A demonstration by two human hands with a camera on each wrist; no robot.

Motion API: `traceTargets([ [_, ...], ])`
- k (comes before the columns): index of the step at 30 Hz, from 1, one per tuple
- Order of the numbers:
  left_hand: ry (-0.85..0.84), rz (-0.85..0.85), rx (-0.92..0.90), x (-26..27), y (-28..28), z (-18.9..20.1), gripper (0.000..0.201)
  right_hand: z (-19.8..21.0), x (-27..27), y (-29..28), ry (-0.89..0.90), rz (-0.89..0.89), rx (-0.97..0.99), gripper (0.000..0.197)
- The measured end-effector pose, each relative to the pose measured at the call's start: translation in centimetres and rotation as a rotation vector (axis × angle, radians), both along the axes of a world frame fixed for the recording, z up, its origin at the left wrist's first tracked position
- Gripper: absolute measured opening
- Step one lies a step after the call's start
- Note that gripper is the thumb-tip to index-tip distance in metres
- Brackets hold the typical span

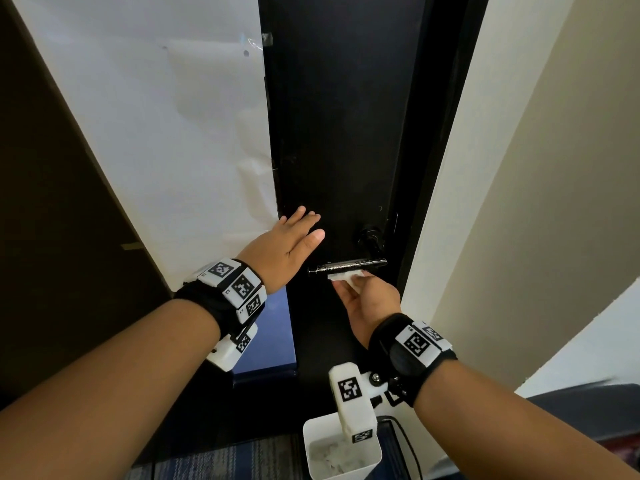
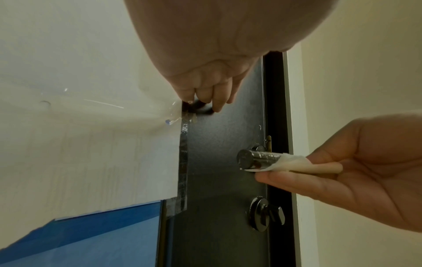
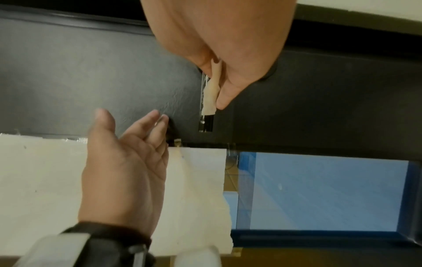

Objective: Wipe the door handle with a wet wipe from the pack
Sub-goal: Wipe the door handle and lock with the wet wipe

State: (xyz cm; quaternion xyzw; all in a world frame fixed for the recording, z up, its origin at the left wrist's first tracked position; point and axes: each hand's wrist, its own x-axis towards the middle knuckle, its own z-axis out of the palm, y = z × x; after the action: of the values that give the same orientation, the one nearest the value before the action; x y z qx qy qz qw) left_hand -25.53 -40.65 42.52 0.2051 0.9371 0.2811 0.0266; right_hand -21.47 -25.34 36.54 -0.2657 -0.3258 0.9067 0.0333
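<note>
A dark metal lever handle (image 1: 346,264) (image 2: 255,159) sticks out from the black door (image 1: 339,133). My right hand (image 1: 363,299) (image 2: 342,173) holds a folded white wet wipe (image 1: 346,276) (image 2: 294,163) (image 3: 210,97) against the handle's underside, fingers and thumb curled round it. My left hand (image 1: 294,237) (image 3: 128,153) lies flat with straight fingers on the door, left of the handle. The wipe pack is not in view.
A thumb-turn lock (image 2: 266,214) sits on the door near the handle. White paper (image 1: 156,116) is taped over the panel left of the door, with blue glass (image 2: 91,234) below it. A white bin (image 1: 341,452) stands on the floor beneath my right wrist.
</note>
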Motion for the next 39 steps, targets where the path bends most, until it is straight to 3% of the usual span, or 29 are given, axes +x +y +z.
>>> traceTargets([
  [4, -0.005, -0.002, 0.03, 0.0, -0.3, -0.1, 0.073, 0.0, 0.1, -2.0, -0.012, 0.046, -0.001, 0.031],
  [10, 0.002, -0.013, 0.042, -0.1, -0.7, -0.3, 0.067, 1.0, 0.7, -3.5, -0.026, 0.137, -0.01, 0.02],
  [15, -0.013, -0.019, 0.065, 0.0, -1.0, -0.5, 0.072, 1.1, 1.0, -3.7, -0.006, 0.27, -0.017, 0.023],
  [20, 0.003, -0.013, 0.104, 0.0, -1.4, -0.5, 0.073, 1.9, 1.2, -1.7, 0.037, 0.366, 0.162, 0.029],
  [24, 0.02, -0.011, 0.133, -0.1, -1.9, -0.8, 0.069, 4.1, 0.7, 0.9, 0.16, 0.366, 0.521, 0.023],
  [26, 0.028, -0.017, 0.139, 0.0, -2.0, -0.9, 0.065, 4.8, -0.6, 2.5, 0.294, 0.287, 0.985, 0.027],
  [28, 0.038, -0.024, 0.138, 0.1, -2.1, -0.9, 0.065, 5.4, -2.3, 4.1, 0.505, 0.193, 1.598, 0.03],
  [31, 0.034, -0.024, 0.139, 0.4, -2.1, -0.9, 0.068, 5.4, -4.8, 6.0, 0.833, 0.347, 2.203, 0.034],
  [35, 0.022, -0.009, 0.125, 0.6, -2.1, -1.1, 0.067, 5.1, -6.8, 6.7, 0.827, 0.655, 2.469, 0.034],
  [39, 0.012, 0.011, 0.121, 0.8, -2.2, -1.0, 0.072, 5.6, -7.2, 6.6, 0.72, 0.81, 2.605, 0.029],
])
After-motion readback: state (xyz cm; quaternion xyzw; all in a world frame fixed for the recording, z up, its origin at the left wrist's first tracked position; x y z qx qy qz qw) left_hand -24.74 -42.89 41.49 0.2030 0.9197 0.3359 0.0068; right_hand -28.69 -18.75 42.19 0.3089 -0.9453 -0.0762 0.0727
